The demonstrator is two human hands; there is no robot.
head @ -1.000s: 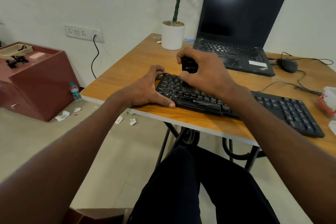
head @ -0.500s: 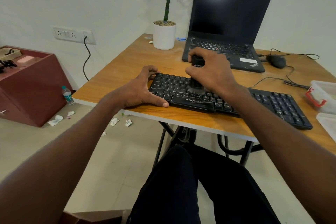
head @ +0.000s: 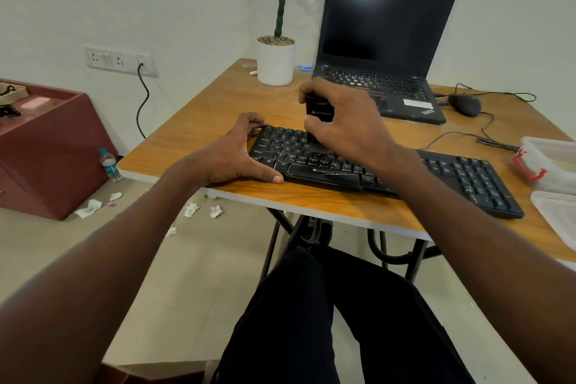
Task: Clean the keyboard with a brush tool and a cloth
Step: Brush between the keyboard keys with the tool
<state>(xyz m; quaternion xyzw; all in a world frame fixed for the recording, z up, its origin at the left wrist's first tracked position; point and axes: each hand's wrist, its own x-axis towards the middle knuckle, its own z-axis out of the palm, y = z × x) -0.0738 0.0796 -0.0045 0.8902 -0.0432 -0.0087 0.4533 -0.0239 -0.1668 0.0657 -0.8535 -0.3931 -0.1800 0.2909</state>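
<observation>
Black and marked ZEBRONICS, the keyboard [head: 386, 174] lies along the near edge of the wooden worktop [head: 202, 121], running out toward its right edge. Our left hand [head: 230, 153] braces the keyboard's left end: the fingers are curled over its far left corner and the thumb lies straight along its near edge, on the worktop. Our right hand [head: 346, 125] has its grip pinched round the black brush tool [head: 318, 114], fingers over the top and thumb on the near side. The tool stands upright with its lower end on the keys of the left half; we cannot make out the bristles. We cannot see a cloth.

At the far edge an open laptop [head: 383, 50] with a dark screen stands beside a potted plant [head: 276, 53] near the far left corner. A mouse [head: 464, 104] sits right of the laptop. At the right edge sits a clear plastic box [head: 551, 165].
</observation>
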